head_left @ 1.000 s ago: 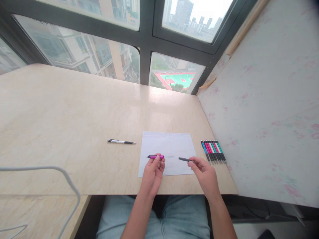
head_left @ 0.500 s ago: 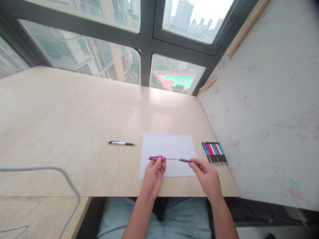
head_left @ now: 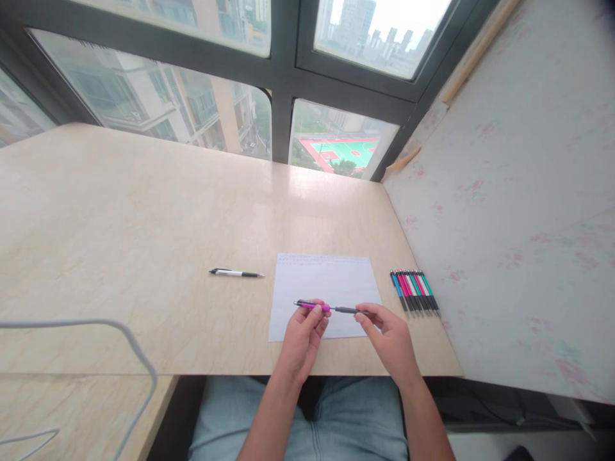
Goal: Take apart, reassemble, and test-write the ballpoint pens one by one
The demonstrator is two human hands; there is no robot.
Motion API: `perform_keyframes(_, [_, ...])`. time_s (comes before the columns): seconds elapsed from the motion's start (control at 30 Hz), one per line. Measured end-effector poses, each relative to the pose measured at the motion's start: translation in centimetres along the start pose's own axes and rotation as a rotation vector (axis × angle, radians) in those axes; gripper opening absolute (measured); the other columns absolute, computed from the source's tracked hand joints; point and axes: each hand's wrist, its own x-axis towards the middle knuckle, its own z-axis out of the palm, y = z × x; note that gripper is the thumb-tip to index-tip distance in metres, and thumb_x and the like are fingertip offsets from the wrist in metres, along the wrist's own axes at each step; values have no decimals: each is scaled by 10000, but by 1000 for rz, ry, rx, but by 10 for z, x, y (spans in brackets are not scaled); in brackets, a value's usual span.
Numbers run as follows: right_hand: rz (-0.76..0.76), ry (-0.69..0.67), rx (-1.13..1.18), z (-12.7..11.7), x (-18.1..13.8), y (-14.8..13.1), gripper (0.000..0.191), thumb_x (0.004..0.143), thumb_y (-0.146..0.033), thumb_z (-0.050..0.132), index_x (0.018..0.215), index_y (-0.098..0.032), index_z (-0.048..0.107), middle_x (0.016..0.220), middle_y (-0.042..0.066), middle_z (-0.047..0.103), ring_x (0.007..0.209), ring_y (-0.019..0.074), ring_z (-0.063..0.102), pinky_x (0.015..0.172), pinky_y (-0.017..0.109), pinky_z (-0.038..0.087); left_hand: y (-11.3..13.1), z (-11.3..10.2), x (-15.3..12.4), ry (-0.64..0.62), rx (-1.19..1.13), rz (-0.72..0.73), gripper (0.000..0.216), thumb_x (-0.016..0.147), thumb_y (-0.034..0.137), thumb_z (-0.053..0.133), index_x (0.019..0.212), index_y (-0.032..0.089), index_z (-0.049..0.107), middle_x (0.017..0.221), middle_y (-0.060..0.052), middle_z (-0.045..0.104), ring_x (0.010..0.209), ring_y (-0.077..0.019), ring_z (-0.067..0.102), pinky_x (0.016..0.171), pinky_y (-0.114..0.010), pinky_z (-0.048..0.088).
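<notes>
My left hand (head_left: 303,333) is closed around the purple pen barrel (head_left: 312,306), whose black clip end points left. In my right hand (head_left: 388,333), the thumb and fingertips pinch the black pen grip section (head_left: 344,310) near its right end. The two pen parts lie nearly in line, with only a short bit of the refill (head_left: 332,308) showing between them. Both hands are above a white sheet of paper (head_left: 321,275), which has lines of faint writing along its top edge.
A white-and-black pen (head_left: 236,273) lies left of the paper. Several coloured pens (head_left: 414,291) lie side by side at the right, near the flowered wall (head_left: 519,224). A grey cable (head_left: 129,339) loops over the table (head_left: 144,256) at the left. Windows (head_left: 283,77) stand behind.
The black grip section has moved left toward the purple barrel, covering most of the refill that showed before. My left hand has shifted slightly right.
</notes>
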Motion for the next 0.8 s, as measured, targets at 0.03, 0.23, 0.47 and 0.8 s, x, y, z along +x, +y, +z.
perform_keyframes(0.03, [-8,-9,-3,1,0,-1,268,818,-425,662,930,-193,738,901,98,743,804,242,692,761,372,579,0,1,0,-5,6,-4,205,744,209,785,911,122,703,876,-60,688,801,-108,641,740,-192,524])
perform_keyframes(0.23, [-32,-24,-20,5,-1,-6,250,836,-410,641,928,-194,729,895,88,739,787,227,688,756,357,573,-1,2,-2,-16,10,-10,206,754,211,777,927,128,704,901,-59,683,815,-108,638,754,-194,515])
perform_keyframes(0.47, [-43,-27,-18,7,-1,-6,248,833,-409,643,917,-196,735,891,84,742,789,224,690,757,352,579,-1,3,-2,3,-9,-10,221,733,210,795,917,125,706,896,-61,688,815,-112,644,772,-204,515])
perform_keyframes(0.8, [2,-42,-46,3,-2,-10,253,821,-431,654,869,-210,767,817,67,759,750,233,698,708,338,567,1,3,-2,-12,33,5,231,723,226,803,911,128,711,898,-63,691,817,-122,644,788,-223,506])
